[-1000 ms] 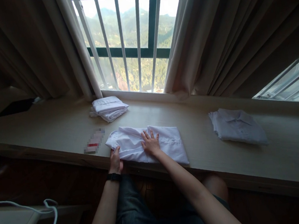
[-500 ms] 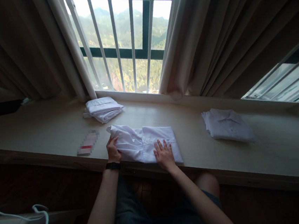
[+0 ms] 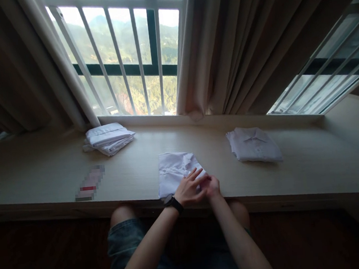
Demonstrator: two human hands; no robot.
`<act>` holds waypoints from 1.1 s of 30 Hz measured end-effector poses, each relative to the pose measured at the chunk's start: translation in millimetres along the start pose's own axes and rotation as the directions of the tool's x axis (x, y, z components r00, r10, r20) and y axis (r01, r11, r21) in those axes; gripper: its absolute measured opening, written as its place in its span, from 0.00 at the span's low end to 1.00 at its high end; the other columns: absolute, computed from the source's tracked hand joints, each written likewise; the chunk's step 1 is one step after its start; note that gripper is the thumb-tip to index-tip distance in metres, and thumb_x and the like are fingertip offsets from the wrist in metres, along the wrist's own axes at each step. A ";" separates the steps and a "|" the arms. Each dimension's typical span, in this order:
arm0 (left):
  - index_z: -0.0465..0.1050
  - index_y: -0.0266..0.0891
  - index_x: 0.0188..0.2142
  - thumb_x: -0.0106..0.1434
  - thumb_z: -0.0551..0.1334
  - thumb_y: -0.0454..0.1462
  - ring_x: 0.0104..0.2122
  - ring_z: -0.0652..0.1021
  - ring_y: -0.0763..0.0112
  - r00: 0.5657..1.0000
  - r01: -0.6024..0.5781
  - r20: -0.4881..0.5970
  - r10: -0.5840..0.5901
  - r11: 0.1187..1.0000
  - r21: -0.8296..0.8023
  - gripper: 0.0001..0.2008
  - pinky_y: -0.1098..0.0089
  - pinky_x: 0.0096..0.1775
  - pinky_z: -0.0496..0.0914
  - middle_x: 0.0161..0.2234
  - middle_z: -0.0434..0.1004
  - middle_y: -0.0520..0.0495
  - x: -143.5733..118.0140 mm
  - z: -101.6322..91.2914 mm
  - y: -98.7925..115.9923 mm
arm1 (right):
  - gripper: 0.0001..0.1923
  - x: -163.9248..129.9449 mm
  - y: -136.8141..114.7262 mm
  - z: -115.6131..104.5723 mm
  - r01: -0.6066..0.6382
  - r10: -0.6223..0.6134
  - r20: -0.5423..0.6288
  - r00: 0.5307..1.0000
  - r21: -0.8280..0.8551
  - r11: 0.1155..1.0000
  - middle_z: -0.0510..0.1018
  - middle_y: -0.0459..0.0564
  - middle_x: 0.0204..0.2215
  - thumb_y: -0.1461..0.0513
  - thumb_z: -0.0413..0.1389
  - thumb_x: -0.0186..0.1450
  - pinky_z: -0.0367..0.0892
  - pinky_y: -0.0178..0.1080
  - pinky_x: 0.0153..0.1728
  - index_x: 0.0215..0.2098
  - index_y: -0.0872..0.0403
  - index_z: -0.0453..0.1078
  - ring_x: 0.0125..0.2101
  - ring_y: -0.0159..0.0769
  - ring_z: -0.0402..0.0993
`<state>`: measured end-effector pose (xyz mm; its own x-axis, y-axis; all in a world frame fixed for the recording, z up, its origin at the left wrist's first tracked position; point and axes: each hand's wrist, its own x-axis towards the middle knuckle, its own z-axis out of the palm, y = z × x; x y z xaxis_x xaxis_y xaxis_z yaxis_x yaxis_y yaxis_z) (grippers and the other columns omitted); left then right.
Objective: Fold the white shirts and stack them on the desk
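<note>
Head view: left hand (image 3: 189, 189), fingers spread, lies flat on the folded shirt (image 3: 173, 173) at the ledge (image 3: 43, 173) edge; right hand (image 3: 211, 186), touching it, pinches the shirt's near corner; another shirt (image 3: 253, 145) lies beyond-right, a stack (image 3: 108, 138) beyond-left.

The folded shirt (image 3: 175, 171) at the surface's near edge is plain white, as are the folded stack (image 3: 108, 138) toward the far left and the shirt (image 3: 253, 145) toward the right. The surface (image 3: 43, 173) is pale beige wood-grain. The watch (image 3: 172, 202) is black, the curtains (image 3: 253, 43) tan-brown, the shorts (image 3: 129, 245) faded blue denim.
</note>
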<state>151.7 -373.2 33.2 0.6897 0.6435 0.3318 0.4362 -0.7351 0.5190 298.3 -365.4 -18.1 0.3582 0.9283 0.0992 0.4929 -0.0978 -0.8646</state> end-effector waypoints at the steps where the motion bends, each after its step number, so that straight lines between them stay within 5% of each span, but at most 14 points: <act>1: 0.61 0.45 0.67 0.66 0.58 0.44 0.68 0.59 0.53 0.998 0.019 -0.057 -0.018 1.000 0.010 0.30 0.51 0.64 0.62 0.69 0.56 0.43 -11.2 1.3 0.0 | 0.21 0.8 4.5 -7.3 -0.042 0.039 0.026 0.999 0.125 0.991 0.83 0.58 0.38 0.61 0.41 0.68 0.78 0.47 0.41 0.43 0.58 0.75 0.41 0.41 0.82; 4: 0.60 0.44 0.68 0.69 0.54 0.40 0.68 0.60 0.57 0.977 0.131 -0.180 -0.110 0.985 0.110 0.28 0.53 0.66 0.59 0.68 0.58 0.43 -41.0 -4.4 -10.3 | 0.20 -3.9 8.4 -15.0 -0.281 0.216 0.183 0.959 0.517 0.809 0.83 0.55 0.38 0.53 0.46 0.69 0.78 0.47 0.37 0.50 0.54 0.70 0.38 0.43 0.82; 6: 0.60 0.46 0.68 0.69 0.54 0.40 0.69 0.57 0.54 0.969 0.200 -0.185 -0.162 0.957 0.211 0.28 0.47 0.67 0.53 0.68 0.59 0.44 -55.1 -7.1 -22.5 | 0.28 -7.5 4.7 -9.9 -0.391 0.269 0.284 0.920 0.641 0.660 0.81 0.52 0.43 0.50 0.55 0.64 0.78 0.45 0.33 0.60 0.50 0.63 0.36 0.42 0.82; 9: 0.61 0.51 0.67 0.71 0.53 0.42 0.69 0.58 0.52 0.966 0.251 -0.143 -0.215 0.914 0.320 0.25 0.43 0.68 0.46 0.68 0.60 0.46 -68.5 0.5 -40.9 | 0.44 -7.7 1.1 2.7 -0.314 0.242 0.202 0.949 0.566 0.762 0.78 0.53 0.50 0.53 0.62 0.58 0.78 0.42 0.35 0.68 0.49 0.51 0.41 0.42 0.80; 14: 0.60 0.49 0.68 0.72 0.52 0.44 0.69 0.58 0.55 0.967 0.254 -0.129 -0.221 0.896 0.364 0.26 0.48 0.69 0.45 0.68 0.60 0.46 -76.2 17.6 -54.6 | 0.39 -5.6 15.8 11.3 -0.176 0.174 0.028 0.984 0.157 0.972 0.76 0.59 0.54 0.57 0.61 0.55 0.73 0.46 0.51 0.64 0.56 0.61 0.52 0.47 0.75; 18: 0.62 0.46 0.67 0.71 0.53 0.43 0.69 0.57 0.53 0.947 0.301 -0.204 -0.249 0.910 0.284 0.26 0.46 0.68 0.46 0.67 0.61 0.43 -73.8 5.2 -59.6 | 0.35 -10.4 20.9 8.3 -0.162 0.162 -0.012 0.987 -0.067 0.984 0.75 0.60 0.55 0.58 0.59 0.57 0.68 0.47 0.55 0.63 0.56 0.63 0.53 0.48 0.74; 22: 0.67 0.50 0.64 0.69 0.57 0.42 0.69 0.56 0.47 0.882 0.408 -0.314 -0.350 0.903 0.139 0.24 0.40 0.66 0.46 0.68 0.60 0.43 -75.2 -11.0 -72.9 | 0.35 -10.9 11.4 3.5 -0.111 0.110 -0.037 0.993 -0.010 0.994 0.76 0.59 0.54 0.56 0.57 0.59 0.70 0.44 0.53 0.63 0.57 0.63 0.50 0.45 0.76; 27: 0.62 0.54 0.66 0.70 0.55 0.43 0.70 0.54 0.48 0.877 0.433 -0.264 -0.402 0.898 0.073 0.26 0.41 0.65 0.50 0.70 0.55 0.45 -87.6 -7.5 -84.3 | 0.35 -9.0 11.4 -5.6 -0.023 0.031 -0.141 0.990 0.052 0.998 0.75 0.59 0.56 0.52 0.53 0.63 0.70 0.43 0.53 0.66 0.58 0.61 0.50 0.44 0.76; 33: 0.62 0.49 0.67 0.71 0.53 0.44 0.69 0.56 0.48 0.878 0.467 -0.196 -0.438 0.873 0.142 0.26 0.44 0.66 0.50 0.71 0.52 0.42 -93.7 1.4 -87.9 | 0.29 -11.0 20.9 -14.7 -0.177 0.164 -0.071 0.984 -0.284 0.942 0.77 0.61 0.53 0.58 0.52 0.63 0.66 0.46 0.56 0.62 0.58 0.67 0.53 0.51 0.74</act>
<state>49.5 -369.2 -44.6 0.3012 0.9282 0.2183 0.7847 -0.3714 0.4962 316.4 -382.9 -30.0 0.4892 0.8721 -0.0090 0.6265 -0.3586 -0.6920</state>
